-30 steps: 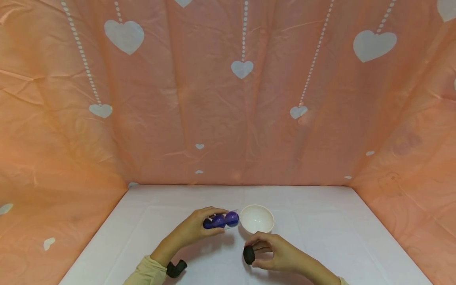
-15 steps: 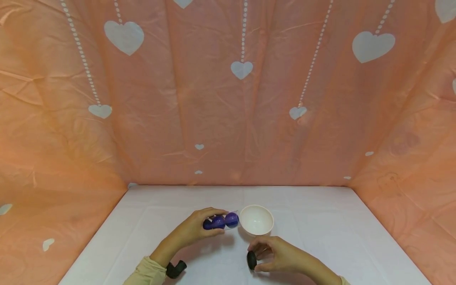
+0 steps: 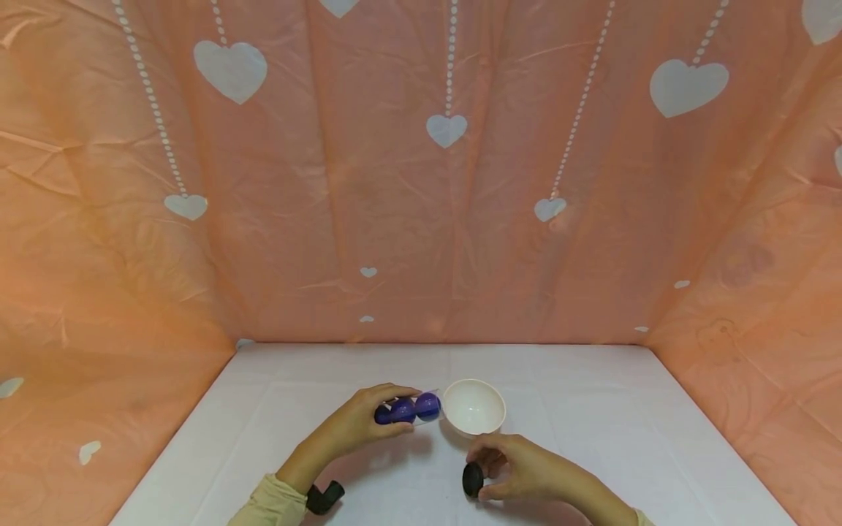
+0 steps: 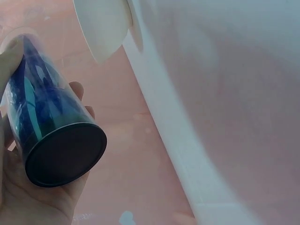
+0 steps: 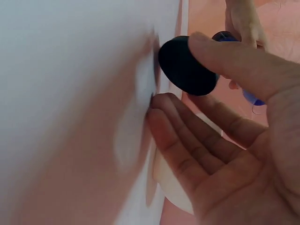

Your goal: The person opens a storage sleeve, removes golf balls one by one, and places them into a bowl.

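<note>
Tube (image 4: 49,101) of clear plastic, lying in the left hand (image 3: 370,415) with fingers and thumb wrapped round its side: from my remote seat I judge it light, smooth and a little slippery, its thin wall likely to flex if squeezed, so I would hold it near the black base (image 4: 65,155). The purple balls (image 3: 427,406) inside look loose enough to roll with any tilt. The right hand (image 3: 511,467) pinches a round black cap (image 3: 472,480), probably rigid, best taken by its edge. I cannot tell whether the cap touches the table (image 3: 579,409), nor whether the tube's far end meets the white bowl (image 3: 473,410) just beside it. The left fingers hide what else the tube holds, and the left sleeve (image 3: 271,502) partly covers a black elbow-shaped piece (image 3: 326,497).
</note>
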### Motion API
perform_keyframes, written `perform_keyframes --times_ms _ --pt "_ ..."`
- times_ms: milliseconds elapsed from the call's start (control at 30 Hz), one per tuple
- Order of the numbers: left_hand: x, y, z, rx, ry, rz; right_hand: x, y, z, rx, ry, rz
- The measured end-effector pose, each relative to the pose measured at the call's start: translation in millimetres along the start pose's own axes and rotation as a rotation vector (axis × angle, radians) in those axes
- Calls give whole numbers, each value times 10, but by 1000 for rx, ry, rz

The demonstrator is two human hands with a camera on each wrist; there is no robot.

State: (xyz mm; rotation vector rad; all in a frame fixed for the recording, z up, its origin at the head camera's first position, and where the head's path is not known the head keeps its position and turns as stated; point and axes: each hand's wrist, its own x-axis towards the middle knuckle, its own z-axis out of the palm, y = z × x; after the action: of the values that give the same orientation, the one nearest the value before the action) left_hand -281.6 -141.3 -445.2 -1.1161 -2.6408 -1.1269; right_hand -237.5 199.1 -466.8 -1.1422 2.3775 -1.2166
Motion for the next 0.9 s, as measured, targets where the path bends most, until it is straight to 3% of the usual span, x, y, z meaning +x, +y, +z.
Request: perform_keyframes --times_ms 300,600,900 --pt "3 -4 3 29 10 38 -29 -7 -54 -118 -11 -21" --pt "1 10 8 37 11 10 -21 -28 -31 -48 -39 104" --pt "3 16 16 23 14 -8 -38 -59 -20 -91 -26 67"
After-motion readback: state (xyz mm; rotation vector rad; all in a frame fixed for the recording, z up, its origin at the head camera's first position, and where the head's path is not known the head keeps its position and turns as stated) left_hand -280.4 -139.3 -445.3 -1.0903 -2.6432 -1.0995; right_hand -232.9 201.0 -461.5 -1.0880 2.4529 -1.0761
